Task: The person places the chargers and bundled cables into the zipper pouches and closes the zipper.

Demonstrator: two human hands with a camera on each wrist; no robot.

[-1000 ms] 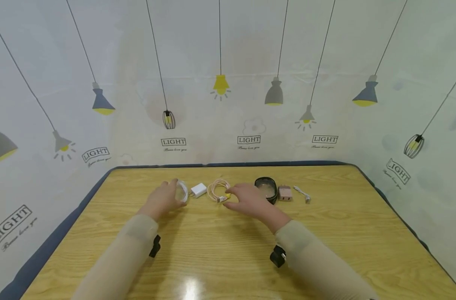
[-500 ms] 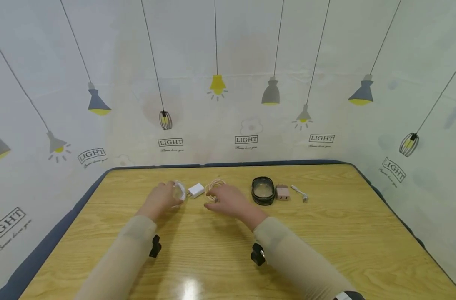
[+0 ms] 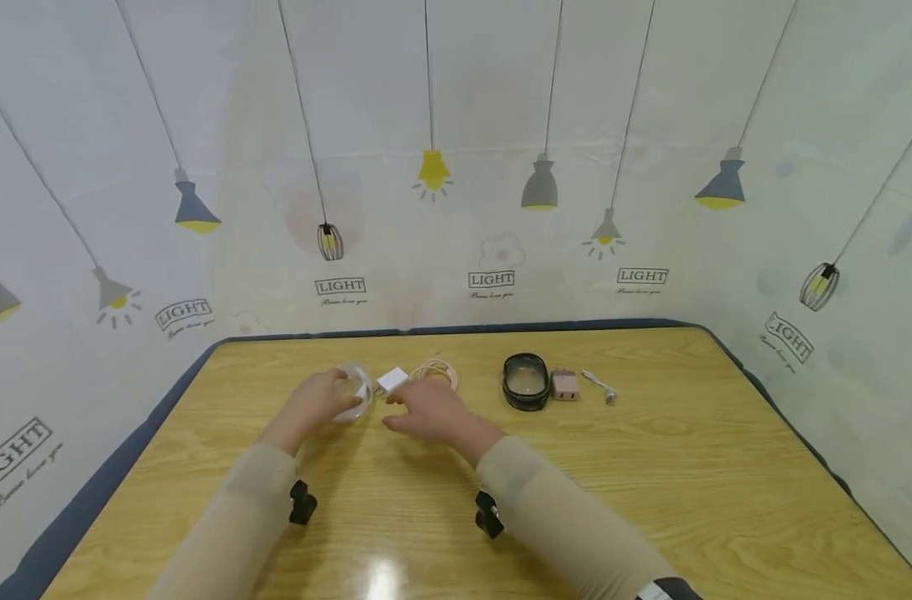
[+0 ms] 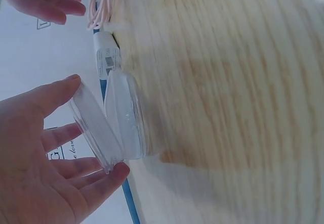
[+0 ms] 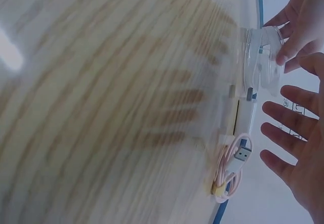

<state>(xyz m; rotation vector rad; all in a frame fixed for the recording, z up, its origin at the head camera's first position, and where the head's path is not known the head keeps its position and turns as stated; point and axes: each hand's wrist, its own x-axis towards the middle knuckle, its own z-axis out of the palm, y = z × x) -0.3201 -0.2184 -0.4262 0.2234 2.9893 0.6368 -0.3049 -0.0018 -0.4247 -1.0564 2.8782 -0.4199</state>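
Note:
My left hand (image 3: 317, 404) spans a clear round lid (image 4: 93, 125), thumb on one edge and fingertips on the other. The lid leans at an angle against its clear round case (image 4: 129, 115), which stands on the table, touching it at one side and apart at the other. My right hand (image 3: 433, 410), fingers spread and holding nothing, hovers to the right of the case. Near its fingertips in the head view is a white charger plug (image 3: 393, 380). Behind that hand lies a coiled pink USB cable (image 5: 230, 171) with a yellow tie.
Farther right on the wooden table (image 3: 689, 450) stand a black-rimmed see-through box (image 3: 526, 404), a pink charger plug (image 3: 565, 386) and a short white cable (image 3: 598, 385). A printed curtain (image 3: 426, 300) closes off the table's back edge.
My right hand has moved left, from beside the black-rimmed box past the pink cable to near the white charger plug. My left hand has shifted slightly left, with the lid.

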